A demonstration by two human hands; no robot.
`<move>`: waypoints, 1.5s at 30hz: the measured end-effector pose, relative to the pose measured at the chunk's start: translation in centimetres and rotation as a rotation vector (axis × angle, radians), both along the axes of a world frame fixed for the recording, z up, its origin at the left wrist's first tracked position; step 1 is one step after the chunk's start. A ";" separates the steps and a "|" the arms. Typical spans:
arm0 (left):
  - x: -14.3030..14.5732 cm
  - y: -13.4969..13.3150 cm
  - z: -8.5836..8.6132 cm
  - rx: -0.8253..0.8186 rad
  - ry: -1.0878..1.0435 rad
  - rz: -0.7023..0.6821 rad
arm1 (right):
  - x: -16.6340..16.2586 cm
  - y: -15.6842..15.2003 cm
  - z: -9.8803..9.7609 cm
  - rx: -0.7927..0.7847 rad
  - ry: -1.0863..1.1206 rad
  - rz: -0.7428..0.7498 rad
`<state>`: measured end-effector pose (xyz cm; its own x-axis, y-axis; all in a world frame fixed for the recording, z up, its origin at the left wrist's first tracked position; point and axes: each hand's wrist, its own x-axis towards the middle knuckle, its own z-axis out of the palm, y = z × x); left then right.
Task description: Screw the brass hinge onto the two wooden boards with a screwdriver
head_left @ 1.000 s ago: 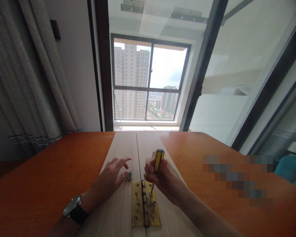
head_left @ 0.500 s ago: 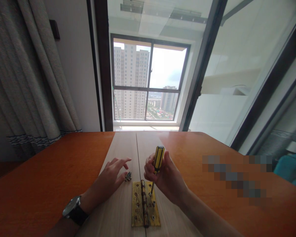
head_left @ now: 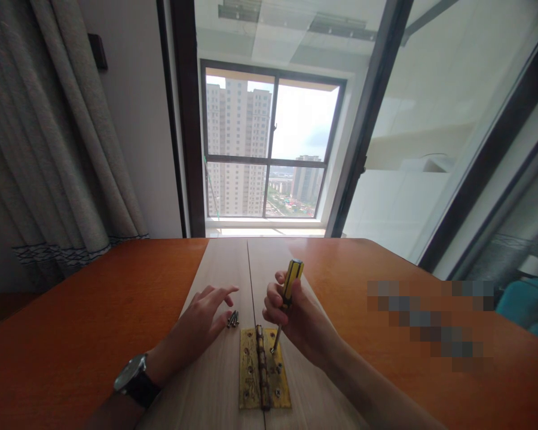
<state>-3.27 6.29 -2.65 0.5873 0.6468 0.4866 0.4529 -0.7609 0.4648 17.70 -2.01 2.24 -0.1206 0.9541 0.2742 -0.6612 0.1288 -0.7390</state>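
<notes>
A worn brass hinge lies flat across the seam between two pale boards. My right hand is closed around the yellow-and-black handle of a screwdriver. Its shaft slants down to a screw in the right leaf of the hinge. Two more screws sit in that leaf, nearer to me. My left hand rests on the left board with its fingers apart, holding nothing. Just beside its thumb is a small group of loose screws.
The boards lie on an orange-brown wooden table. A grey curtain hangs at the left, and a window faces me beyond the table. A blurred patch covers part of the right side.
The screwdriver's handle has tipped slightly to the right and my right-hand fingers have shifted around it. Its tip stays at the same screw. My left hand has not moved.
</notes>
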 end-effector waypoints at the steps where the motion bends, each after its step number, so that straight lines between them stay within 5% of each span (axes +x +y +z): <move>1: 0.0 0.0 0.0 -0.003 0.001 -0.001 | 0.0 0.0 0.0 -0.002 0.001 0.003; 22: 0.0 0.1 -0.1 0.039 -0.002 -0.006 | 0.0 0.3 0.2 -0.044 0.039 0.092; 45: 0.1 0.1 0.2 0.017 0.017 -0.015 | -0.1 0.4 0.1 -0.076 0.026 -0.094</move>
<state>-3.17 6.35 -2.42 0.6051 0.6298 0.4870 0.4491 -0.7751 0.4444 17.65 -1.57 2.34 -0.0234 0.9790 0.2023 -0.6679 0.1353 -0.7318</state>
